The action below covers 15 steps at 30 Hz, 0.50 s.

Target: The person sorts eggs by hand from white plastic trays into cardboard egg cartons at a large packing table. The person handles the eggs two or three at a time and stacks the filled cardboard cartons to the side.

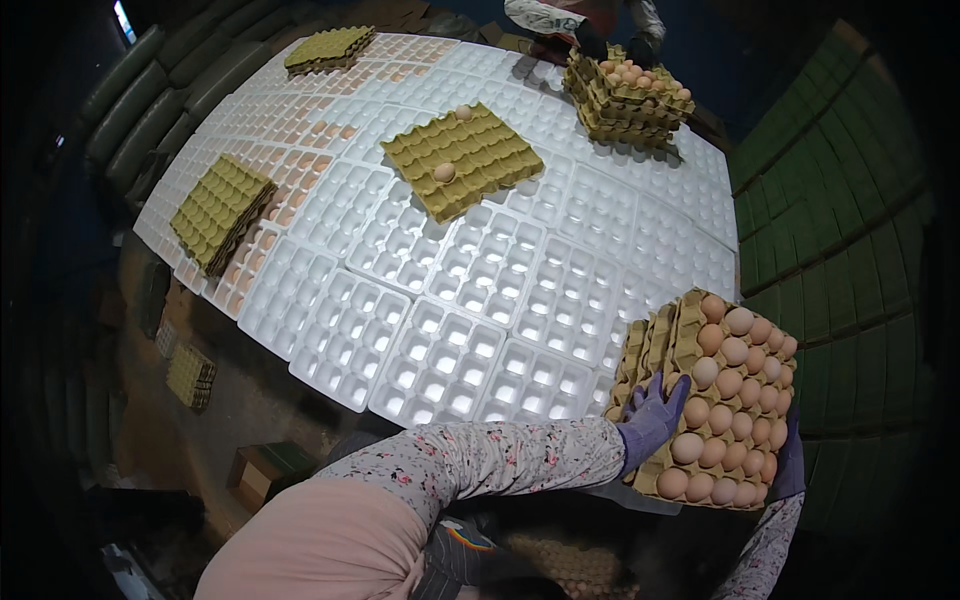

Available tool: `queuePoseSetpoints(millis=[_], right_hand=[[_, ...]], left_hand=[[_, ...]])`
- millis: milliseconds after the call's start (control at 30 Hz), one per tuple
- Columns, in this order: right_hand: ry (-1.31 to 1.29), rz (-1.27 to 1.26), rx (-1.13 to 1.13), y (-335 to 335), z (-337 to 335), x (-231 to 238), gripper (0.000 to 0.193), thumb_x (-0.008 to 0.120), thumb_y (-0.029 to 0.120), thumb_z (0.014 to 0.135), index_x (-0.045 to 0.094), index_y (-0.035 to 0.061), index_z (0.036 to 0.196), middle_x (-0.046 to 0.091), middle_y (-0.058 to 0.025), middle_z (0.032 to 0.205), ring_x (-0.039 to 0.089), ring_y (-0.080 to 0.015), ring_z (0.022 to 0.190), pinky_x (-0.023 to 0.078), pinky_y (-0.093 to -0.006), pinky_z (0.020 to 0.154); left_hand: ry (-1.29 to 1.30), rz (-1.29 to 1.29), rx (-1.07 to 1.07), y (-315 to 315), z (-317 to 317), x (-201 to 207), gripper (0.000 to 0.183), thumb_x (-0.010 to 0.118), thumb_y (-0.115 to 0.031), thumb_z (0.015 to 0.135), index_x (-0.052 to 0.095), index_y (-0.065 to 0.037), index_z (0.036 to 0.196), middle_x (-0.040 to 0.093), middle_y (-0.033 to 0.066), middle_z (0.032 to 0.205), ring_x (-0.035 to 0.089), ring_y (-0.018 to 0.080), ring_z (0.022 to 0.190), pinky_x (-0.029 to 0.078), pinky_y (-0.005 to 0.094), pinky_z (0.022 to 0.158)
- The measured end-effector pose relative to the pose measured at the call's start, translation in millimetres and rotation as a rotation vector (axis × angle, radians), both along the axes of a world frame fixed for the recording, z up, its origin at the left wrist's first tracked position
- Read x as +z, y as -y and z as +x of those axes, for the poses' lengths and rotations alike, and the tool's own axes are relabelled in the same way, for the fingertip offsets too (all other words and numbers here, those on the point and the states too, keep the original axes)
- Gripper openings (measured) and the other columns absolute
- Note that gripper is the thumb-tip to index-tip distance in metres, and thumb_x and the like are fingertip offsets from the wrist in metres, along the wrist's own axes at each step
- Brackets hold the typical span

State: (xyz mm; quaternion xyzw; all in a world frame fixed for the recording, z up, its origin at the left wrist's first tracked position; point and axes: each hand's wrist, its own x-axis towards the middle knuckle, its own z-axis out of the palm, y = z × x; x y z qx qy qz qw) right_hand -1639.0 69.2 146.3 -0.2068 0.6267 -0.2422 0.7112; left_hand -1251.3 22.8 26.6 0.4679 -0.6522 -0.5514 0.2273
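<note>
At the near right corner of the table stands a stack of yellow pulp egg trays (660, 345), its top tray full of brown eggs (730, 382). My left hand (650, 425), in a purple glove, grips the stack's left side with the fingers spread along the tray edges. On the right side my right hand (791, 462), also gloved in purple, holds the same stack; most of its fingers are hidden behind the trays. White plastic egg trays (440, 365), their cups bare, cover the table beside my left hand.
Mid-table lies a pulp tray (465, 165) with two eggs. More pulp trays (222, 210) rest at the left, over white trays holding eggs (298, 180). Across the table, a person's dark-gloved hand (640, 52) is by another egg stack (625, 105). Green boxes (830, 240) line the right.
</note>
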Motion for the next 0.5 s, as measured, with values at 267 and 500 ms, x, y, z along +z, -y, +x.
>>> queuePoseSetpoints(millis=[267,500], right_hand=[[-0.357,-0.558,-0.244,-27.8,129.9,43.0,0.051,0.037,0.044,0.103,0.041,0.0101,0.14,0.048,-0.0088,0.138,0.051,-0.0218,0.122,0.044,-0.0438,0.102],[-0.411,-0.677,-0.123,-10.3,370.5,-97.7,0.045,0.041,0.036,0.103,0.047,0.0031,0.133,0.055,-0.0097,0.129,0.054,-0.0196,0.115,0.045,-0.037,0.097]], left_hand=[[0.086,-0.695,0.2,-38.3,107.8,21.7,0.051,0.049,-0.014,0.094,0.036,0.005,0.14,0.036,0.0306,0.14,0.036,0.0463,0.13,0.033,0.05,0.109],[-0.059,-0.108,0.599,-38.5,294.0,-7.9,0.046,0.043,-0.031,0.102,0.045,0.002,0.134,0.054,0.0284,0.123,0.052,0.0436,0.113,0.04,0.0478,0.097]])
